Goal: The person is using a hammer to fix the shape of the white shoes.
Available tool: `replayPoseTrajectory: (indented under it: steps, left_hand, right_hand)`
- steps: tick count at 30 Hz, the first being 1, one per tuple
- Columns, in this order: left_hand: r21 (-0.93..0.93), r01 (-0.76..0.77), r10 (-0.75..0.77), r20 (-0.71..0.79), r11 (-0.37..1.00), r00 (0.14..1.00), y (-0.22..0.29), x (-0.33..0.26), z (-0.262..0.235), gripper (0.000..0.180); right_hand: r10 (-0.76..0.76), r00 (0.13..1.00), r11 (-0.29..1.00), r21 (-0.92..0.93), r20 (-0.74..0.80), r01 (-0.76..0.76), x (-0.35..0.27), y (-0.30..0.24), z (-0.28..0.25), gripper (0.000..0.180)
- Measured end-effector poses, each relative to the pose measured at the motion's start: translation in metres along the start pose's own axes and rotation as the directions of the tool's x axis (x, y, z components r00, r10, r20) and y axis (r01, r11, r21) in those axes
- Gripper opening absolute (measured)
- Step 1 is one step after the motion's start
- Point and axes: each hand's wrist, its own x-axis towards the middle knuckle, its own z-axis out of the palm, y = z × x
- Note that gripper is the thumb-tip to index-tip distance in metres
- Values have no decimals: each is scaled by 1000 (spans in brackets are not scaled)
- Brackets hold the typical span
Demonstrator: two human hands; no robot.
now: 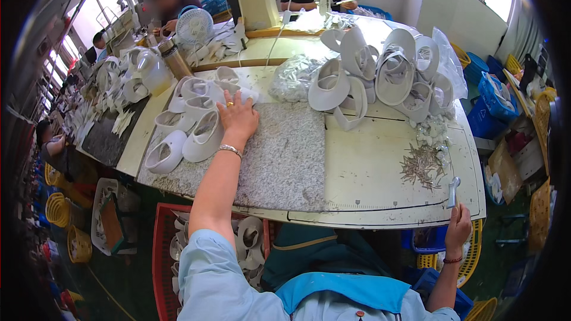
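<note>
My left hand [239, 117] reaches forward, fingers spread, over the right side of a cluster of white shoe uppers [202, 137]. Its fingertips are at a white piece [247, 92] beside the cluster; whether they press on it I cannot tell. Under this hand lies a grey speckled mat [285, 154]. At the table's front right edge my right hand [458, 227] is closed around a small silver hammer [454, 191], its metal end pointing up over the tabletop.
More white uppers [395, 65] are heaped at the back right, beside a clear plastic bag [294, 77]. Thin brown slivers [422, 166] lie on the right. A sewing machine [256, 0], fan [195, 27] and co-workers are beyond. A red crate [166, 255] of uppers stands below.
</note>
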Motion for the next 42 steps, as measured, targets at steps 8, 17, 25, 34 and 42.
replayPoseTrajectory:
  steps: [8,17,25,34,42]
  left_hand:
    - [-107,-478,417,-349,872,839,106,13,-17,47]
    - [-227,-578,503,-313,784,805,149,32,-30,63]
    - [-335,-539,513,-172,773,841,152,-76,-104,69]
    - [-246,-543,548,-55,803,835,166,-125,-82,42]
    - [-221,-699,681,-163,681,714,230,-113,-99,24]
  right_hand:
    - [25,997,974,-228,70,-9,24,26,0,27]
    - [37,995,971,-238,95,-14,44,29,5,24]
    - [-46,998,980,-191,44,54,52,31,6,29]
    - [-270,963,957,117,22,266,56,-41,29,32]
    - [-333,930,942,87,158,323,69,-62,46,22]
